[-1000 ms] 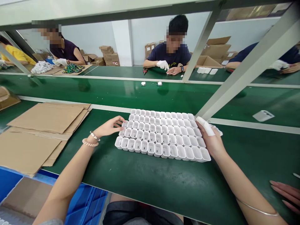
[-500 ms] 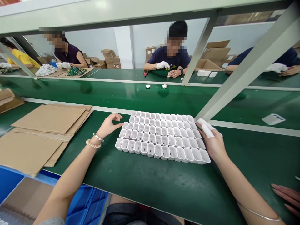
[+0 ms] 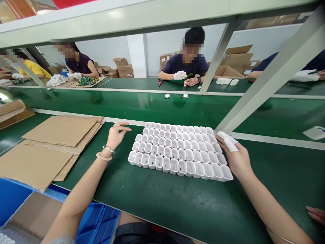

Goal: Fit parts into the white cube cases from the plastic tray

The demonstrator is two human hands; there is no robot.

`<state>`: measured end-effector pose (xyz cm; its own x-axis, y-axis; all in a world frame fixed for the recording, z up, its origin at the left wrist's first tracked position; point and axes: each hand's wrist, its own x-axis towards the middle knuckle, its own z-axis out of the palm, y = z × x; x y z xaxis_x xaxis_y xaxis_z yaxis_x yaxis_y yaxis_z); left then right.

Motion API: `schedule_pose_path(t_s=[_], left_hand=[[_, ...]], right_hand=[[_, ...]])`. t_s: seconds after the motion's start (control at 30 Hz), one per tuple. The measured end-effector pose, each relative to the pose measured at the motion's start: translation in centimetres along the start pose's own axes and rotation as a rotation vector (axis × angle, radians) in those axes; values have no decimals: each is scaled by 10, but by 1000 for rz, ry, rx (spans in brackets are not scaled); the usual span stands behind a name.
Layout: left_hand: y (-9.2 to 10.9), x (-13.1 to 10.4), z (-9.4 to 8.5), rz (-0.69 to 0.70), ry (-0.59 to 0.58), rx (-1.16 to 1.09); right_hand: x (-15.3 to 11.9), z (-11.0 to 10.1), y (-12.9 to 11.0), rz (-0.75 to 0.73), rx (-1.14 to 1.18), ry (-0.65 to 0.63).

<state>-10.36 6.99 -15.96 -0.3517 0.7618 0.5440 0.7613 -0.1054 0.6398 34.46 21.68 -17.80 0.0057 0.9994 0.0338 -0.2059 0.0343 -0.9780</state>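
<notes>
left hand [image 3: 115, 137], empty and loosely spread, has the cups [image 3: 174, 166] apart at three o'clock, their block's long axis nine to three, the nearer right hand [image 3: 238, 160] uncurled along its end.

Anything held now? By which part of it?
Left hand holds nothing. Right hand is at the right end of the white plastic cups; any grip there cannot be told.

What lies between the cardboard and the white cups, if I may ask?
In the head view, the left hand lies between them, not touching the cups, over the green table.
</notes>
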Motion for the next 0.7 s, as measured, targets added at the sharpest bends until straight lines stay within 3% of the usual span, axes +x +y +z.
schedule_pose_path(t_s=[0.23, 0.33, 0.4, 0.47, 0.6, 0.63, 0.7], left_hand=[[3, 0, 1, 5, 76, 27], [5, 2, 0, -55, 109, -13], [7, 4, -4, -198, 90, -126], [9, 5, -10, -428, -6, -290], [10, 7, -17, -856, -461, -501], [10, 8, -17, -885, -479, -521], [5, 10, -17, -819, -321, -534]], right_hand=[[-2, 3, -3, 1, 10, 22], [-2, 3, -2, -21, 14, 30], [-2, 3, -2, -36, 11, 27], [-3, 2, -3, -41, 6, 20], [-3, 1, -3, -50, 2, 12], [-3, 1, -3, -59, 6, 15], [-2, 1, -2, -88, 17, 27]])
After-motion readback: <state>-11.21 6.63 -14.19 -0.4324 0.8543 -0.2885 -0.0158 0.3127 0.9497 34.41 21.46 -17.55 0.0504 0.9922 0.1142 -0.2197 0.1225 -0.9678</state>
